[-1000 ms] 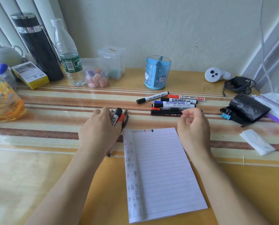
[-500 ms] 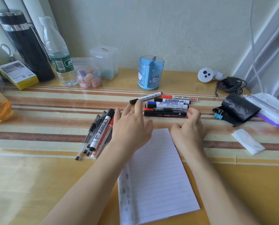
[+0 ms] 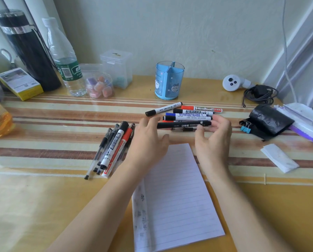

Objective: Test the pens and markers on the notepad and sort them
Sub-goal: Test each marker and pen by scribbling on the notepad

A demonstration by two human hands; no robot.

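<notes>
We use the lined notepad [image 3: 177,193] as our marker: it lies open on the striped table [image 3: 43,206], and both forearms cross its upper corners. Just beyond its top edge our right hand [image 3: 215,140] pinches the right end of a black marker [image 3: 181,124] between thumb and curled fingers, holding it level and crosswise, slightly off the table. Our left hand [image 3: 148,142] is released, fingers spread and nearly straight, with the fingertips at the marker's left end; we cannot tell whether they touch it. Directly behind the held marker, farther from the notepad, a row of whiteboard markers [image 3: 188,115] lies side by side, partly hidden by the marker and our fingers. To the left of the notepad's top corner a loose bundle of pens and markers [image 3: 114,148] lies slantwise, its right side covered by our left wrist. Far beyond the notepad a blue pen holder [image 3: 169,82] stands upright near the wall. To the notepad's right lie a folded white paper [image 3: 279,158], a blue binder clip [image 3: 245,128] and a black pouch [image 3: 270,120]. Far to its upper left stand a water bottle [image 3: 66,60], a black flask [image 3: 30,51] and a clear jar [image 3: 100,86].
</notes>
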